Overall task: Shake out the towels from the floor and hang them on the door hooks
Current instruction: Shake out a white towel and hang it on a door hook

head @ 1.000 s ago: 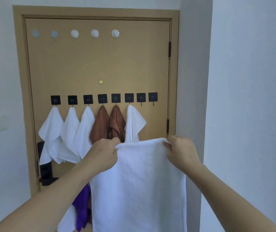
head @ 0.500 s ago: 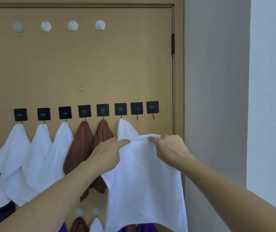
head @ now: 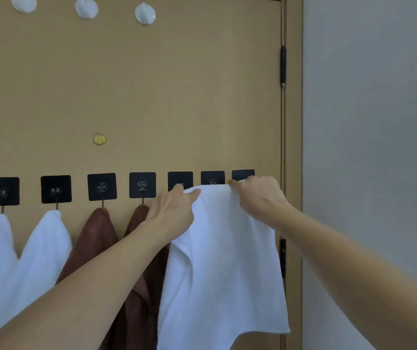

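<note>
You've got two bare forearms in view, no sleeves, no gloves. Left hand (head: pixel 170 210) & right hand (head: pixel 259 195): no rings, watch or bands visible. Short plain nails, far as you can see.

I see my left hand (head: pixel 174 210) and right hand (head: pixel 258 195) pinching the top edge of a white terry towel (head: pixel 222 269), held up against the row of black square adhesive hooks (head: pixel 142 185) on the tan wooden door (head: pixel 177 97). Two white towels (head: pixel 35 253) and two brown towels (head: pixel 93 238) hang from hooks further left.
</note>
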